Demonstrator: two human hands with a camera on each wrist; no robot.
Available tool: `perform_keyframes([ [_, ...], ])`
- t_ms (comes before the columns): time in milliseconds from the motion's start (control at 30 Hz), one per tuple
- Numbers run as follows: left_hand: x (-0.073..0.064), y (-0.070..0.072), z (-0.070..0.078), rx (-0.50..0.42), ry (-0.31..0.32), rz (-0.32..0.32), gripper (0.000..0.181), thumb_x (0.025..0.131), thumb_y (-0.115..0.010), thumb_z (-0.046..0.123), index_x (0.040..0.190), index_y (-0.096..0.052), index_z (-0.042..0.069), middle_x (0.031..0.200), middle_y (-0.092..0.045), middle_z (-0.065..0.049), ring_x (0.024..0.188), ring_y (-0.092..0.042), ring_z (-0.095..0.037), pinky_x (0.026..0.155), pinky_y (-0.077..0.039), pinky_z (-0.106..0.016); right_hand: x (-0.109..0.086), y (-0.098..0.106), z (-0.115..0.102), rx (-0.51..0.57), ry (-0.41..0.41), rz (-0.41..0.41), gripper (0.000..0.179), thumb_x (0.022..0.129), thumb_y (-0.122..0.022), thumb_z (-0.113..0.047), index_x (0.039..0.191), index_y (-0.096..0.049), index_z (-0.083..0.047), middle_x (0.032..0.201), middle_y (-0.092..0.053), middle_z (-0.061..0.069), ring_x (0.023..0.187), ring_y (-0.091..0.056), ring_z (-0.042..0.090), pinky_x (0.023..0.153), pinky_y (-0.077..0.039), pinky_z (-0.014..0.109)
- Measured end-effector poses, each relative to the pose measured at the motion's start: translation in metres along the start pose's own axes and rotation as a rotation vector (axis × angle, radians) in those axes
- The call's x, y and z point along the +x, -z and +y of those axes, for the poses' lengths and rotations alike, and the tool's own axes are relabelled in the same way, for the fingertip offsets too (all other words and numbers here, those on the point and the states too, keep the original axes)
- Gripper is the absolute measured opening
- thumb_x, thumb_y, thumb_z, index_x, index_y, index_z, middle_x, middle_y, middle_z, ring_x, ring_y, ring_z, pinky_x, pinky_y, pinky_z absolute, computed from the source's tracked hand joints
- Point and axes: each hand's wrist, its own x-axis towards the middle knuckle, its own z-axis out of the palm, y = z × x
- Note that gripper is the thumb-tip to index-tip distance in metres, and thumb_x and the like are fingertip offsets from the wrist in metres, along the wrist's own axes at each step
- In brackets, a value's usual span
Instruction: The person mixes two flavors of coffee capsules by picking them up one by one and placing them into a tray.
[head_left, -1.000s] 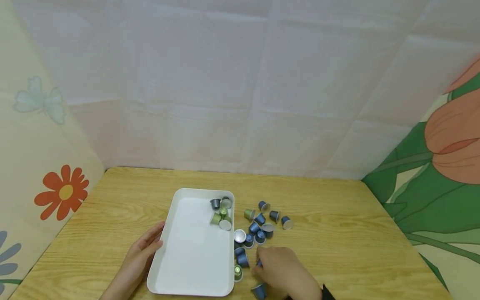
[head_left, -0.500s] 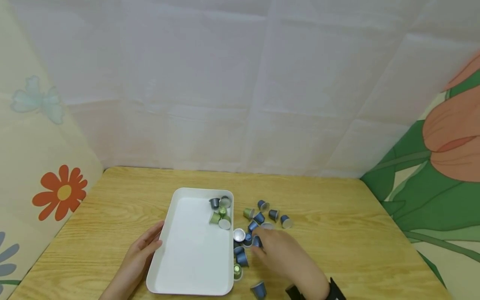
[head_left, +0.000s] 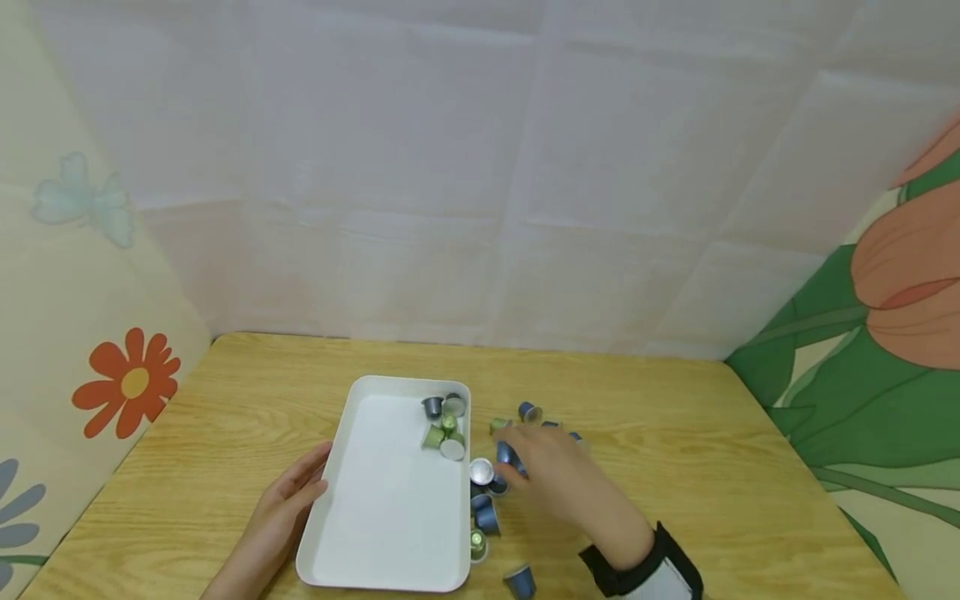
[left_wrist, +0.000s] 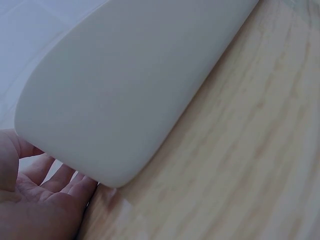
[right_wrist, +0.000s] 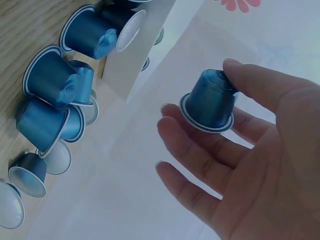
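Observation:
A white rectangular tray (head_left: 378, 525) lies on the table. At its left side my left hand (head_left: 279, 504) holds the edge, with the thumb on the rim; in the left wrist view the fingertips are partly hidden by the tray wall (left_wrist: 125, 95). Off the tray's right side, my right hand (head_left: 564, 479) is above the loose pods. The right wrist view shows it pinching a blue coffee capsule (right_wrist: 207, 100) between thumb and fingers. Several blue coffee capsules (right_wrist: 47, 77) lie on the table below it. Green capsules (head_left: 433, 437) and dark capsules (head_left: 432, 407) sit in the tray's far right corner.
A blue capsule (head_left: 521, 582) lies alone near the front. One green capsule (head_left: 477, 546) stands beside the tray's right wall. White sheeting (head_left: 480, 208) hangs behind the wooden table (head_left: 675, 467), with patterned panels at both sides.
My right hand has moved from the near part of the pods toward the far part, carrying a blue capsule. The left hand and the tray have stayed in place.

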Motion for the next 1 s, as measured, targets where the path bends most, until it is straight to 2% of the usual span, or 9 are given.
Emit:
perform_keyframes([
  [233, 0.0, 0.0, 0.001, 0.013, 0.007, 0.002, 0.056, 0.098, -0.056, 0.004, 0.148, -0.034, -0.01, 0.13, -0.056, 0.014, 0.117, -0.052, 0.006, 0.092, -0.047, -0.017, 0.013, 0.0, 0.003, -0.042, 0.022, 0.007, 0.038, 0.092, -0.072, -0.033, 0.12, -0.067, -0.007, 0.108, -0.069, 0.007, 0.093, -0.065, 0.022, 0.077, -0.055, 0.038],
  [333, 0.0, 0.0, 0.002, 0.023, 0.016, 0.004, 0.056, 0.098, -0.056, 0.005, 0.148, -0.034, -0.009, 0.137, -0.053, 0.005, 0.117, -0.052, 0.006, 0.092, -0.047, -0.017, 0.018, 0.001, 0.002, -0.061, 0.036, 0.004, 0.038, 0.091, -0.072, -0.034, 0.119, -0.067, -0.007, 0.108, -0.069, 0.007, 0.094, -0.065, 0.022, 0.079, -0.055, 0.038],
  [433, 0.0, -0.001, 0.003, 0.036, 0.022, 0.008, 0.056, 0.098, -0.056, 0.005, 0.148, -0.035, -0.009, 0.146, -0.045, -0.01, 0.116, -0.052, 0.007, 0.093, -0.047, -0.017, 0.023, 0.002, 0.0, -0.084, 0.058, -0.01, 0.04, 0.091, -0.071, -0.035, 0.12, -0.068, -0.008, 0.11, -0.069, 0.007, 0.095, -0.066, 0.022, 0.08, -0.056, 0.038],
  [567, 0.0, -0.001, 0.004, 0.039, 0.022, 0.003, 0.056, 0.099, -0.055, 0.005, 0.149, -0.034, -0.009, 0.152, -0.034, -0.023, 0.116, -0.051, 0.009, 0.093, -0.045, -0.015, 0.029, 0.003, -0.004, -0.122, 0.093, -0.023, 0.04, 0.091, -0.071, -0.038, 0.121, -0.068, -0.01, 0.103, -0.068, 0.003, 0.084, -0.064, 0.016, 0.073, -0.055, 0.032],
  [733, 0.001, -0.002, 0.004, 0.028, 0.012, 0.0, 0.056, 0.098, -0.054, 0.004, 0.148, -0.033, -0.01, 0.153, -0.032, -0.025, 0.116, -0.05, 0.009, 0.094, -0.044, -0.014, 0.035, 0.002, -0.008, -0.122, 0.169, -0.031, 0.038, 0.089, -0.075, -0.033, 0.116, -0.069, -0.008, 0.092, -0.065, 0.0, 0.073, -0.06, 0.012, 0.064, -0.051, 0.026],
  [1000, 0.001, -0.003, 0.003, 0.026, 0.006, 0.015, 0.056, 0.097, -0.055, 0.002, 0.147, -0.034, -0.012, 0.152, -0.033, -0.027, 0.115, -0.052, 0.008, 0.092, -0.046, -0.015, 0.04, -0.004, -0.017, -0.144, 0.246, -0.023, 0.035, 0.082, -0.082, -0.031, 0.108, -0.071, -0.01, 0.094, -0.066, 0.0, 0.078, -0.061, 0.013, 0.069, -0.052, 0.028],
])
